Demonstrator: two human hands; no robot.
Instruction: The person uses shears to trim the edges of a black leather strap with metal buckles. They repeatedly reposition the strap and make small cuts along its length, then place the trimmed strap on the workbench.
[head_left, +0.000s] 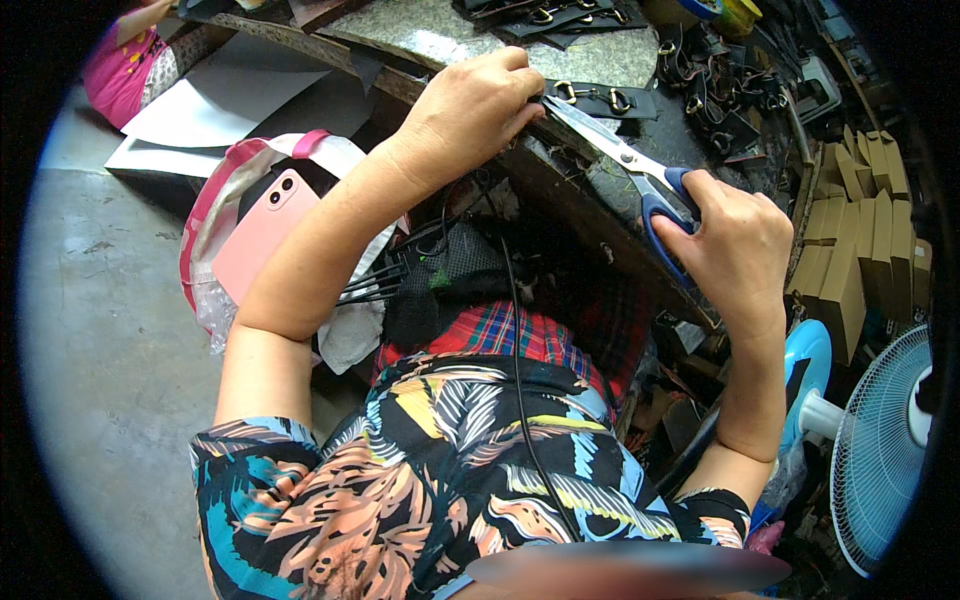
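Observation:
My left hand [468, 112] reaches over the near edge of the workbench, fingers pinched at the left end of a black strap [638, 104] with gold-coloured metal fittings. The bit between my fingertips is mostly hidden by the hand. My right hand [738, 238] grips a pair of scissors [630, 158] by its dark blue handles. The blades are slightly apart and point up and left, with their tips right beside my left fingertips.
More black straps [565, 18] with metal fittings lie farther back, and a dark pile of them [725, 95] sits to the right. A pink phone [265, 235] rests in a pink-and-white bag at left. Cardboard boxes [845, 260] and a fan [885, 450] stand at right.

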